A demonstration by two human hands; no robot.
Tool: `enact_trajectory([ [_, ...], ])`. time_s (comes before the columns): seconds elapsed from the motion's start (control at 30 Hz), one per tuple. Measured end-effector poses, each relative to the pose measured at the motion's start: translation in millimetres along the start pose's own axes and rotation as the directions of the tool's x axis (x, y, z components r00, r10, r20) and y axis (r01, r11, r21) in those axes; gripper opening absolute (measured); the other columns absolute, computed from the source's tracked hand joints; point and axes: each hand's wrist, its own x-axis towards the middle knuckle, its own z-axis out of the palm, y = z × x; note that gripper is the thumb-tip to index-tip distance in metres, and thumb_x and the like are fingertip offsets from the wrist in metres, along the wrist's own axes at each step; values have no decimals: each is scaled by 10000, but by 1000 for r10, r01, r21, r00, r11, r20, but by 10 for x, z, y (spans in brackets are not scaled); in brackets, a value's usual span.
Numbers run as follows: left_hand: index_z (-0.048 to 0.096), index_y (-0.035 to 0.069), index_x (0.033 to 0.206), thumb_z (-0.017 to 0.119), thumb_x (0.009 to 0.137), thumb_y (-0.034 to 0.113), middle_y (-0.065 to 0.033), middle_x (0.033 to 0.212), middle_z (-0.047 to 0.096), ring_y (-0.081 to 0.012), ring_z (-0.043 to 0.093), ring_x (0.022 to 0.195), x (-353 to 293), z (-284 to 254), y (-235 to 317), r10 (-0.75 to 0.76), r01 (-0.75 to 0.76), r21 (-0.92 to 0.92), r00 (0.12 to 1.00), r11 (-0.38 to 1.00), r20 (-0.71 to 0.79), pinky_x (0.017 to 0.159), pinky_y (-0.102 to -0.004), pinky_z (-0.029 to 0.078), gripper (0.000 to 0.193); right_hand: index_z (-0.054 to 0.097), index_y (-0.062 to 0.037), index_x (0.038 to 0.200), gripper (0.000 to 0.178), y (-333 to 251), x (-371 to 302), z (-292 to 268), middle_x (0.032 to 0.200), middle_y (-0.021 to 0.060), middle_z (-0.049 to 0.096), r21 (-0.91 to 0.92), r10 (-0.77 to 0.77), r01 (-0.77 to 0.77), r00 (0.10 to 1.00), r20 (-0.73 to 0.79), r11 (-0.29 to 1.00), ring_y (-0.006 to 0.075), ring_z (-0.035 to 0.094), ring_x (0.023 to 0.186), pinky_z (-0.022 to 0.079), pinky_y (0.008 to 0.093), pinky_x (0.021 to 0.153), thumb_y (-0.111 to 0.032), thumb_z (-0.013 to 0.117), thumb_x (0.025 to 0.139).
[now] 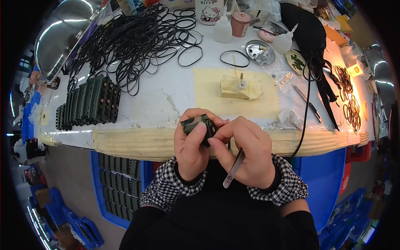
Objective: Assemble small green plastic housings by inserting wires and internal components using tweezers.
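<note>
Just in front of the counter (137, 112) edge, both hands gripped a small dark ridged part (200, 127), left hand (191, 146) fingers wrapped steadying it, right hand (246, 152) pinching it while tucking metal tweezers (234, 168) ready.

Both forearms come up from the lower edge in black-and-white checked sleeves with dark cuffs, wrists bent inward so the hands meet at the middle. The left hand (191, 143) is curled, thumb laid flat across the front and fingers wrapped behind. The right hand (246, 153) faces it, thumb and forefinger pinched together at the tips, touching the left thumb. Its remaining fingers appear folded toward the palm, though their grip is partly hidden from this view.
</note>
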Motion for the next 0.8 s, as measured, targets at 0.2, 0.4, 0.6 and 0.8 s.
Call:
enact_trajectory([
  [0.2, 476, -29, 1089, 443, 952, 144, -135, 967, 587, -163, 560, 850, -22, 10, 26, -11, 11, 104, 1000, 994, 4, 791, -315, 484, 223, 562, -68, 813, 127, -29, 7, 8, 765, 41, 569, -51, -59, 62, 996, 60, 997, 222, 539, 587, 422, 317, 551, -92, 681, 773],
  [0.4, 479, -28, 1072, 431, 966, 161, -130, 967, 584, -156, 547, 866, -21, -13, 22, -37, 39, 62, 999, 997, -24, 797, -293, 458, 222, 549, -67, 824, 103, 10, -17, 28, 794, 44, 546, -147, -137, 150, 986, 93, 978, 217, 535, 615, 423, 313, 565, -87, 636, 773],
  [0.6, 510, -25, 1009, 435, 935, 179, -128, 939, 585, -165, 547, 865, 5, -60, 27, -184, 182, -67, 983, 981, -24, 796, -285, 447, 230, 545, -78, 819, 108, 24, -50, 51, 786, 43, 527, -185, -127, 140, 989, 78, 973, 208, 535, 618, 422, 305, 568, -92, 636, 763],
  [0.8, 522, -21, 975, 499, 855, 193, -121, 904, 578, -175, 552, 865, 17, -97, 46, -152, 160, -114, 985, 981, 79, 791, -289, 447, 247, 542, -85, 812, 128, 8, -85, 92, 767, 37, 506, -187, -153, 162, 986, 58, 969, 191, 538, 632, 428, 300, 574, -103, 649, 745],
])
